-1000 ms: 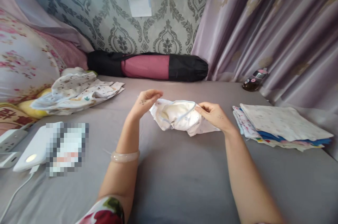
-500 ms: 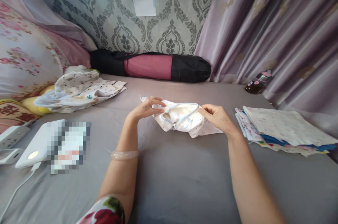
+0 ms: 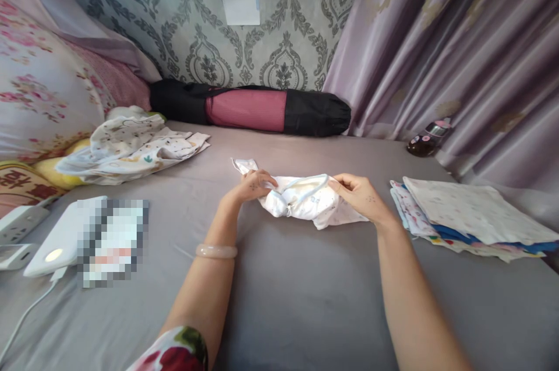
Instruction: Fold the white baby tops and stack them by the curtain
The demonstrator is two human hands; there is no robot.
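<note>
A small white baby garment (image 3: 301,208) with pale blue trim and a faint print lies bunched on the grey bed sheet (image 3: 301,289). At its left side my left hand (image 3: 253,186) pinches the cloth near the trimmed opening, and a sleeve-like end sticks out beyond the fingers. My right hand (image 3: 356,193) grips the upper right edge of the trim between thumb and fingers. The trim bows up between the two hands. A little tie shows at the front middle of the opening.
Folded clothes (image 3: 471,211) are stacked at the right, below a dark bottle (image 3: 428,137). A loose printed garment (image 3: 140,149) lies at the left, above a white power bank (image 3: 67,237) with a cable. A black and pink roll bag (image 3: 247,110) lies along the wall.
My left hand has shifted slightly right and closed more on the garment's edge. The opening between the hands has narrowed. My right hand stays nearly in place.
</note>
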